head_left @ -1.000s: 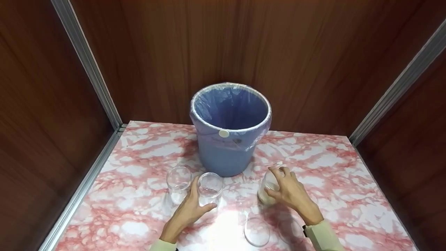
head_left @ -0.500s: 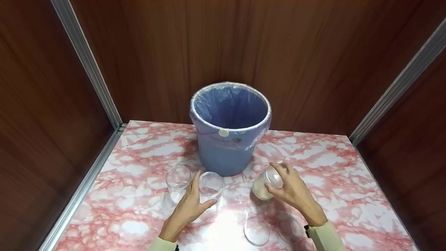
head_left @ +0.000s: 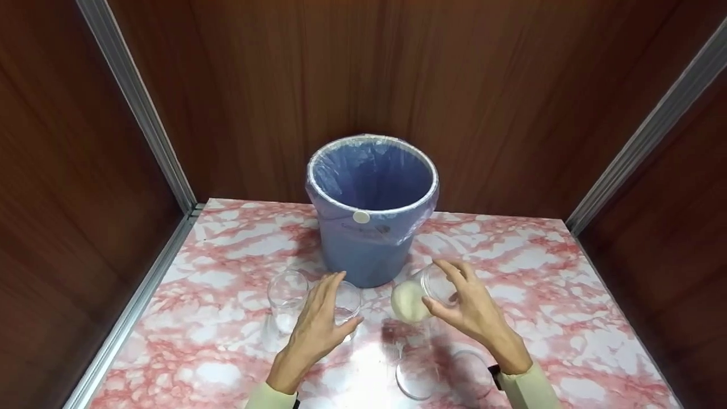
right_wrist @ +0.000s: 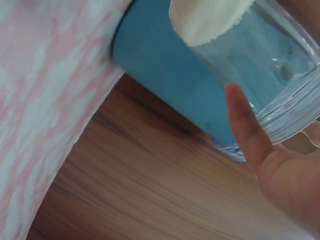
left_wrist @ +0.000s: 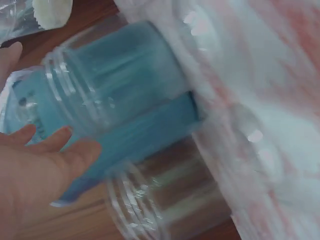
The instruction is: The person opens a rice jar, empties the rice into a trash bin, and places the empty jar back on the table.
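Observation:
My right hand (head_left: 471, 309) grips a clear jar (head_left: 437, 287) around its mouth end. The jar is tilted, its base toward the left, and off-white powder (head_left: 410, 302) lies in the base. In the right wrist view the jar (right_wrist: 270, 55) is raised in front of the bin, thumb along its side. My left hand (head_left: 318, 318) is beside a second clear jar (head_left: 347, 298), fingers extended and thumb apart. The left wrist view shows the fingers (left_wrist: 75, 155) close to that jar's threaded neck. A third clear jar (head_left: 288, 292) stands left of the left hand.
A blue waste bin (head_left: 363, 250) with a thin plastic liner stands behind the jars against the wood-patterned back wall (head_left: 255, 102). Two clear round lids lie near the front, the left lid (head_left: 417, 380) and the right lid (head_left: 471, 369). Panels with metal edging (head_left: 142, 102) enclose the marbled table (head_left: 216, 335).
My right hand has lifted the powder jar and tilted it further, its base swinging left toward the middle. My left hand has shifted slightly right and up beside the second jar.

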Motion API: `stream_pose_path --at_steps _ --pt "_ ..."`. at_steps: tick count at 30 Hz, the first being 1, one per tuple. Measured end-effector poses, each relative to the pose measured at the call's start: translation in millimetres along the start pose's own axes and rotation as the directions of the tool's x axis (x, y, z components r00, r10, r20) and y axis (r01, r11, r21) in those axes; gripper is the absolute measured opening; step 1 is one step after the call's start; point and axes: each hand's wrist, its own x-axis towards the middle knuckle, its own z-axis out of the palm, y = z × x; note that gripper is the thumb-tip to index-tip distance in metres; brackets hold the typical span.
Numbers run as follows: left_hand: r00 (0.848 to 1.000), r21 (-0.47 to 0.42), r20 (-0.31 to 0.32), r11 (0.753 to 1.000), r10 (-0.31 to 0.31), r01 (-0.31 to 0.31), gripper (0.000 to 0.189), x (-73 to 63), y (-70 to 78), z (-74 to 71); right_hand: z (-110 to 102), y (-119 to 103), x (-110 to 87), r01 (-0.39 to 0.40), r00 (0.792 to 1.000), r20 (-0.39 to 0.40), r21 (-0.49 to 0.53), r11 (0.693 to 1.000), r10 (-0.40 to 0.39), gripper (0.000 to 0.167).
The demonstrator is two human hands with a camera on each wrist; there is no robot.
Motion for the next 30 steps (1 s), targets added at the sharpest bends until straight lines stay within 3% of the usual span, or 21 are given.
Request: stream_pose_path --at_steps 5,14,21,30 --pt "0.993 0.090 -0.082 0.993 0.086 -0.079 0.083 4.6 14.0 -3.8 -1 -11 1.0 -0.010 1.000 0.015 0.064 0.998 0.009 0.077" --pt "0.981 0.020 -0.003 0.981 0.194 -0.194 0.095 7.1 42.3 1.0 -3 -29 0.9 0.034 0.998 0.045 0.152 0.988 -0.041 0.081" --pt "0.974 -0.019 0.048 0.975 0.223 -0.222 0.102 6.5 54.2 12.1 -2 -40 1.3 0.053 0.995 0.068 0.212 0.976 -0.069 0.080" --pt "0.975 0.051 -0.045 0.975 0.219 -0.217 0.109 8.3 67.0 24.4 -2 -54 -1.1 0.087 0.993 0.054 0.268 0.960 -0.105 0.083"
